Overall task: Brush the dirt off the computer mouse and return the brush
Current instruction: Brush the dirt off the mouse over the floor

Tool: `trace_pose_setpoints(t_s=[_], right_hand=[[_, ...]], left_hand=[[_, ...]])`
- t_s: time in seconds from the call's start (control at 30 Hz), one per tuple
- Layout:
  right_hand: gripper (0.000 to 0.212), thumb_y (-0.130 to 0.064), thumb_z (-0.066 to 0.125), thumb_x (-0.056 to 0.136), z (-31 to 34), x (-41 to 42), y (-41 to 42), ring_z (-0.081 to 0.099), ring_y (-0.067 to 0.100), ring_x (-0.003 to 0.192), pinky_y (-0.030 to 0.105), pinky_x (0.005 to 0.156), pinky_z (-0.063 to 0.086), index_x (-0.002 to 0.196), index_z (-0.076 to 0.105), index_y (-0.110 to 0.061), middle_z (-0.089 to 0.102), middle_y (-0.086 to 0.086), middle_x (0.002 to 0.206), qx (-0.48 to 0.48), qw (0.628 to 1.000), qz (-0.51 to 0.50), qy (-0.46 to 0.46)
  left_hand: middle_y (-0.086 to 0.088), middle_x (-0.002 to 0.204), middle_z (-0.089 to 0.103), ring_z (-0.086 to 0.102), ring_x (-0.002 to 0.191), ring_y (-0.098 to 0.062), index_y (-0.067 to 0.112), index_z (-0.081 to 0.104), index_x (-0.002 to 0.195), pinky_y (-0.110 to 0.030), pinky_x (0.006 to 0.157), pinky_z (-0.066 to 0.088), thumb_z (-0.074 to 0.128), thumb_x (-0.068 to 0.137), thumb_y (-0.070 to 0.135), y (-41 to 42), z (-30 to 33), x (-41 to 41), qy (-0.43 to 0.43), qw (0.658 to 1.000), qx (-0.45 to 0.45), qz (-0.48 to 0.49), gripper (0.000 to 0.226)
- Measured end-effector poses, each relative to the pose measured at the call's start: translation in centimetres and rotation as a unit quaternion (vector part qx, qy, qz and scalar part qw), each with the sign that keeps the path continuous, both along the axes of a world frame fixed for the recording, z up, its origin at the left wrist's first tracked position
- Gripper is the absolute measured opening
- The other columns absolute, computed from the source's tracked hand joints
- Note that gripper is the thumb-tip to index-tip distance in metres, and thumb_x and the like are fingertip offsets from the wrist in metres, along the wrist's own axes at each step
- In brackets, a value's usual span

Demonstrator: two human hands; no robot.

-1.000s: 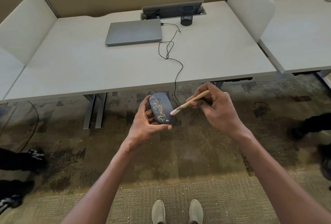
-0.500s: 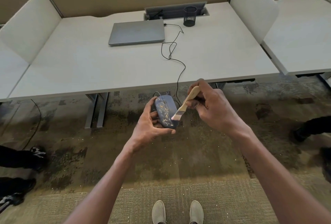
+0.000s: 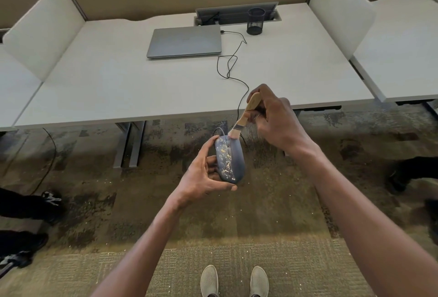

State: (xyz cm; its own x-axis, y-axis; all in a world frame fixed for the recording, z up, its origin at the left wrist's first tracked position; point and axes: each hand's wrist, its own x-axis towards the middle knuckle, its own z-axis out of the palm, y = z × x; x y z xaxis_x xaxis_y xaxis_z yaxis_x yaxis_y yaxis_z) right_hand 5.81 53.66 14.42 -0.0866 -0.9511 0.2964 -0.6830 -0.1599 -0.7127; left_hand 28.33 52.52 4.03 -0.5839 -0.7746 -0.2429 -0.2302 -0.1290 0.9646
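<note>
A dark blue-grey computer mouse [image 3: 231,159] speckled with yellowish dirt is held in the air in front of the desk edge, gripped from its left side and bottom by my left hand [image 3: 203,173]. Its thin black cable [image 3: 233,64] runs up over the desk to the laptop. My right hand [image 3: 276,121] grips a small wooden-handled brush [image 3: 244,116], held steeply with the handle up. The pale bristles touch the mouse's far end, near the scroll wheel.
A closed grey laptop [image 3: 184,41] and a black mesh pen cup [image 3: 256,21] sit at the back of the white desk [image 3: 118,88]. White divider panels [image 3: 339,9] flank it. Specks lie on the carpet. My shoes [image 3: 233,280] are below; other people's feet [image 3: 35,204] stand left and right.
The brush has swung from lying across the mouse's near right side to upright, its bristles now at the far end. My right hand rose; the mouse tilted more lengthwise.
</note>
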Motion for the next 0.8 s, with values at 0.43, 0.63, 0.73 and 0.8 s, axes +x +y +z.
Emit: trace_pose_setpoints(t_s=[0.43, 0.63, 0.73, 0.8], right_hand=[[0.035, 0.002, 0.064, 0.091, -0.1, -1.8, 1.5, 0.073, 0.005, 0.082, 0.036, 0.075, 0.064, 0.103, 0.048, -0.026, 0.068, -0.011, 0.085, 0.018, 0.999, -0.028, -0.041], [0.029, -0.004, 0.069, 0.091, -1.3, -2.3, 1.1, 0.070, 0.004, 0.080, 0.035, 0.071, 0.061, 0.100, 0.049, -0.024, 0.067, -0.011, 0.084, 0.023, 0.998, -0.054, -0.030], [0.031, -0.011, 0.070, 0.091, -1.9, -2.5, 0.9, 0.060, -0.005, 0.064, 0.017, 0.057, 0.049, 0.109, 0.048, -0.023, 0.060, -0.014, 0.074, -0.006, 0.997, -0.081, -0.007], [0.040, -0.009, 0.067, 0.092, -2.2, -2.5, 1.0, 0.056, -0.002, 0.057, 0.011, 0.052, 0.043, 0.121, 0.045, -0.023, 0.056, -0.012, 0.068, -0.016, 0.997, -0.069, -0.001]], left_hand=[[0.012, 0.117, 0.075, 0.074, 0.112, -0.019, 0.042, 0.024, 0.155, -0.039, 0.092, 0.062, 0.098, 0.056, -0.002, -1.3, -0.1, 0.1, 0.017, 1.000, 0.007, 0.010, 0.131], [-0.004, 0.127, 0.070, 0.074, 0.113, -0.023, 0.037, 0.021, 0.157, -0.041, 0.092, 0.062, 0.093, 0.059, -0.012, -1.2, 0.1, -0.2, 0.035, 0.999, 0.013, -0.002, 0.131], [-0.005, 0.123, 0.073, 0.074, 0.112, -0.023, 0.036, 0.021, 0.158, -0.036, 0.088, 0.062, 0.092, 0.061, -0.015, -1.2, 0.0, -0.2, 0.037, 0.999, 0.015, -0.006, 0.130], [-0.006, 0.125, 0.071, 0.074, 0.113, -0.022, 0.036, 0.021, 0.158, -0.035, 0.088, 0.062, 0.092, 0.062, -0.014, -1.4, 0.1, -0.3, 0.036, 0.999, 0.013, -0.007, 0.130]])
